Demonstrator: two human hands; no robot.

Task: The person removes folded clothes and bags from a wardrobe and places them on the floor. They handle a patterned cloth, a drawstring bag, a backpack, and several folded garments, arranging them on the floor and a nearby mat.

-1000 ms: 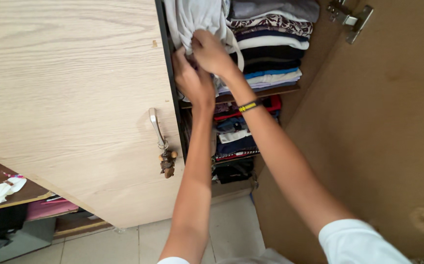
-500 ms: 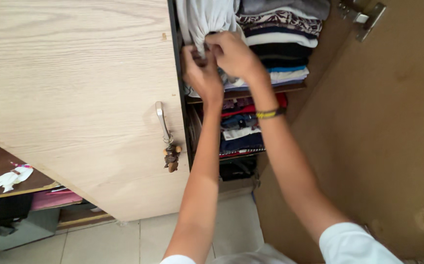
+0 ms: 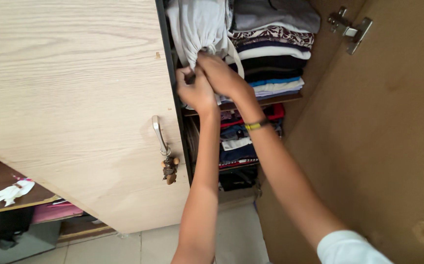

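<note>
Soft white cloth bundle (image 3: 200,27) hangs gathered; left hand (image 3: 195,90) and right hand (image 3: 220,73) pinch its neck, apparently (fingers overlap), beside folded clothes (image 3: 270,49) on a wooden shelf (image 3: 290,96).

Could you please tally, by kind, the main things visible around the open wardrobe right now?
Hands: 2, left hand and right hand, both on the grey-white cloth
Wardrobe doors: 2
Door handle: 1
Hinge: 1
Wristband: 1
Total: 7, plus the cloth

pale grey garment (image 3: 198,27), yellow wristband (image 3: 254,125)
</note>
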